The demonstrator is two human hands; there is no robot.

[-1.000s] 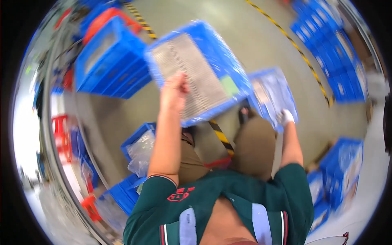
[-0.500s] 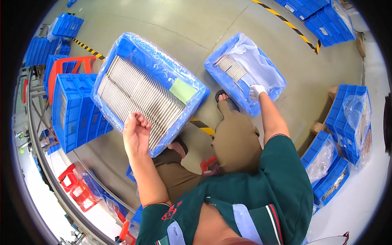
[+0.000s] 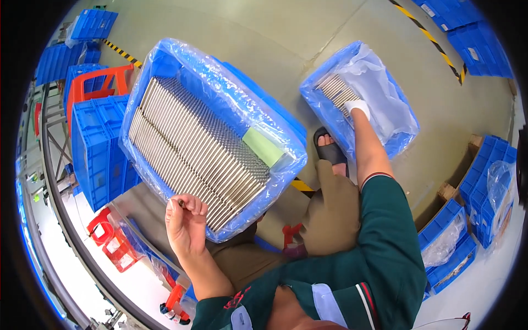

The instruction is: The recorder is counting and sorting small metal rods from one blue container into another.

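My left hand [image 3: 187, 220] is raised by the near edge of a large plastic-lined blue crate [image 3: 291, 157], its fingers curled. A small dark thing shows between thumb and fingers, too little to name. Rows of slim silvery metal rods [image 3: 187, 148] fill that crate, packed side by side. Inside a smaller lined blue crate [image 3: 404, 137] to the right, my white-gloved right hand [image 3: 357, 106] reaches down onto the near end of a short row of metal rods [image 3: 334, 89]. Its fingertips are hidden, so whether they grip a rod does not show.
A pale green sheet [image 3: 262, 147] lies in the large crate. Stacked blue crates [image 3: 99, 148] and a red plastic chair [image 3: 104, 74] stand at the left. More blue crates [image 3: 484, 187] line the right wall. Yellow-black tape [image 3: 429, 41] marks the floor.
My right hand has moved from the small crate's near side farther in, onto the rods. My left hand stays curled, now lower in view. The view has shifted, so both crates appear farther right.
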